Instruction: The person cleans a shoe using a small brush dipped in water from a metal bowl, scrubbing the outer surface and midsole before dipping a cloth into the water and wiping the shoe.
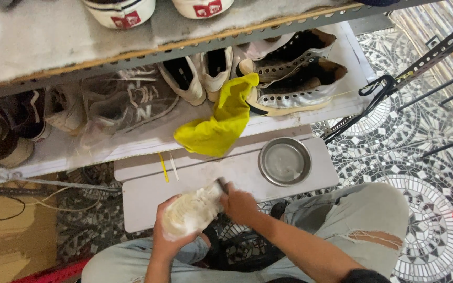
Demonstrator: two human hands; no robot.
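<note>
A person sits on a low seat and looks down at their 2 hands. The left hand (170, 230) holds a white shoe (192, 211) from below. The fingers wrap around it and press on its side, so the shoe sits tight in the palm. The shoe is covered in white foam, so I cannot see its shape well. It is up in the air, just above the near edge of a small white table (142, 202).

The right hand (238, 204) is at the far end of the shoe and touches it. Its fingers are curled close together around something dark and small. It may be a little brush, but I cannot tell for sure.

I think the step now is scrubbing the soapy shoe. The next move likely needs the left hand to keep the shoe still while the right hand rubs along it. The foam is slippery, so a firm hold matters.

On the table sits a round metal bowl (284, 161), near the right hand. A yellow cloth (218, 126) hangs down from the shelf (148, 137) behind the table. 2 thin sticks (166, 166), 1 yellow and 1 white, lie on the table too. More shoes (289, 78) stand in a row on the shelf.
</note>
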